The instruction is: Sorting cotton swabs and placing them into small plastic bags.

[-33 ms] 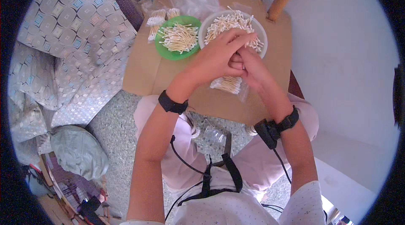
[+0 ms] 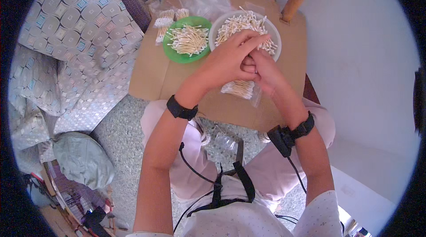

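My left hand [image 2: 230,59] and my right hand [image 2: 267,71] meet over the front rim of a white bowl [image 2: 278,37] heaped with cotton swabs [image 2: 239,26]. The left fingers reach across the right hand, and the right fingers curl inward. Both hands are closed together; whatever lies between them is hidden. Just below them, a clear plastic bag [image 2: 256,99] lies with a bundle of cotton swabs [image 2: 239,88] in it, partly covered by the hands. To the left stands a green bowl [image 2: 182,59] with more loose cotton swabs [image 2: 190,40].
Both bowls stand on a cardboard sheet [image 2: 153,75] over a wooden chair [image 2: 295,1]. Packed swab bundles [image 2: 163,23] lie left of the green bowl. Clear plastic bags [image 2: 206,1] are piled behind. Patterned cushions [image 2: 88,15] are at the left, a pale wall [image 2: 355,59] at the right.
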`<state>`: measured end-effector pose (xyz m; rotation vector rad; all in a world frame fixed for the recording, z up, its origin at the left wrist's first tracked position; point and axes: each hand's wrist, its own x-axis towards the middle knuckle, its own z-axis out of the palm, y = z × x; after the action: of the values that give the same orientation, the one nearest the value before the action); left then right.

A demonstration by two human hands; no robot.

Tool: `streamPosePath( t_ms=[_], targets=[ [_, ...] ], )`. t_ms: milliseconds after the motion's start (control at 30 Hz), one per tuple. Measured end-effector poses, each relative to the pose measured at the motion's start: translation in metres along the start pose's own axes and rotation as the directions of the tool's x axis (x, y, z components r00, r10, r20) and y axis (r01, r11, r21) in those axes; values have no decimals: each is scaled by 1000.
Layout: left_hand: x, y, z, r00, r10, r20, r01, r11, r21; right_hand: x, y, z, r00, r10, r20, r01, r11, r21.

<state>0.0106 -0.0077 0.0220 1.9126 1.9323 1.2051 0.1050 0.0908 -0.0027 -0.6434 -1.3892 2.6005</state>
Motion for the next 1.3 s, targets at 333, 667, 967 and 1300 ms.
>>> streamPosePath(
  t_ms=[333,667,967,1300],
  targets=[
    [-1,-3,-5,1000,-17,16,14,986,167,4,5,-5,995,35,88,-41,997,69],
    [-3,-7,-10,995,4,99,-17,992,127,4,5,-4,994,-19,107,3,990,144],
    [0,-4,-1,999,34,-42,-28,992,126,1,-1,2,995,-104,-1,104,994,17],
    [3,-4,8,988,123,-93,-98,967,235,16,2,-29,656,-683,322,508,83,-858]
  ],
)
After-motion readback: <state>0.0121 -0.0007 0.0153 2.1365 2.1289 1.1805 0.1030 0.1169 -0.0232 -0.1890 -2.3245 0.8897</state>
